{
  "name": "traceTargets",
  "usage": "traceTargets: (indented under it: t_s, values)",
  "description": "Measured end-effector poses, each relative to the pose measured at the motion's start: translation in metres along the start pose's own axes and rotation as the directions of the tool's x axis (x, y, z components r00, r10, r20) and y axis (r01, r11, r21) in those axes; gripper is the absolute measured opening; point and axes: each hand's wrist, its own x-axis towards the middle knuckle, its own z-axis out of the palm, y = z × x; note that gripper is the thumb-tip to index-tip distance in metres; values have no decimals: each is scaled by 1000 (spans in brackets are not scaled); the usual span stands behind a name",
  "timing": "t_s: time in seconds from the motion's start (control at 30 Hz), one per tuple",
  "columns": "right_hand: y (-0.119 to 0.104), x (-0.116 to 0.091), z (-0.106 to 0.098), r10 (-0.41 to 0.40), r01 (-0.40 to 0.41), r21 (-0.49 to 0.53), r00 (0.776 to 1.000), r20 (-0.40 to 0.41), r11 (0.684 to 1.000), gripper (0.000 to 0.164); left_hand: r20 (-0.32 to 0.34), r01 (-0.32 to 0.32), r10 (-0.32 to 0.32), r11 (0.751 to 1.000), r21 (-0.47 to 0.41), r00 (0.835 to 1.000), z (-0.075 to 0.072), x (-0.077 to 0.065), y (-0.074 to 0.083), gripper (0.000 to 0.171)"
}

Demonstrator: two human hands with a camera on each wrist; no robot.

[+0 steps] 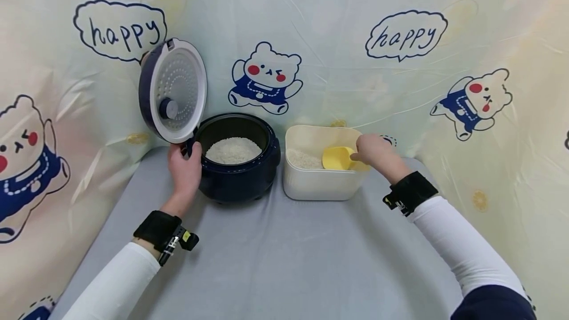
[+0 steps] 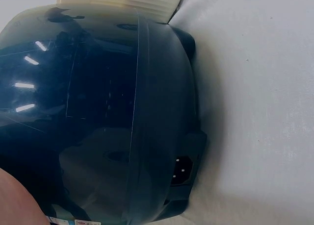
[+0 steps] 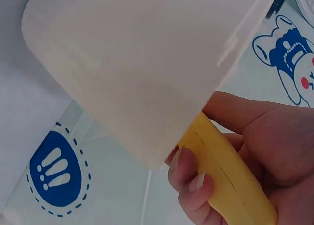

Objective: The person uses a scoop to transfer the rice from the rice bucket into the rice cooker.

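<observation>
A dark blue rice cooker (image 1: 235,181) stands with its lid (image 1: 182,90) tipped up at its left, white rice (image 1: 233,150) inside its pot. My left hand (image 1: 184,174) grips it at the lid hinge; the fingertips are hidden behind the lid. Part of that hand (image 2: 17,200) shows beside the cooker's glossy body (image 2: 93,102) in the left wrist view. To the right, my right hand (image 1: 378,154) holds a yellow scoop (image 1: 338,158) inside a cream bin (image 1: 324,185) with rice in it. Curled fingers wrap the scoop's handle (image 3: 230,176) in the right wrist view.
A grey cloth (image 1: 284,260) covers the table under the cooker and bin. Close behind them hangs a pale curtain (image 1: 338,23) printed with bears and the word happy. The cooker's power socket (image 2: 182,170) appears low on its body.
</observation>
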Motion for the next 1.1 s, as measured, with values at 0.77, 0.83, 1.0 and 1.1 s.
traceTargets:
  t_s: [0.77, 0.83, 1.0, 1.1]
  values:
    - [2, 30, 22, -68, 35, 249, 990, 123, 968, 31, -30, -34, 34, 999, 2, 999, -2, -1, 5, 50]
    - [3, 29, 26, -56, 17, 273, 989, 136, 962, 31, -31, -41, 42, 999, 17, 999, -2, -1, 5, 49]
    - [4, 30, 35, -42, -13, 322, 986, 163, 947, 35, -39, -44, 46, 998, 37, 998, -1, -1, 4, 48]
    - [4, 32, 36, -50, -9, 333, 985, 167, 943, 39, -34, -35, 36, 999, 30, 999, -2, -2, 4, 49]
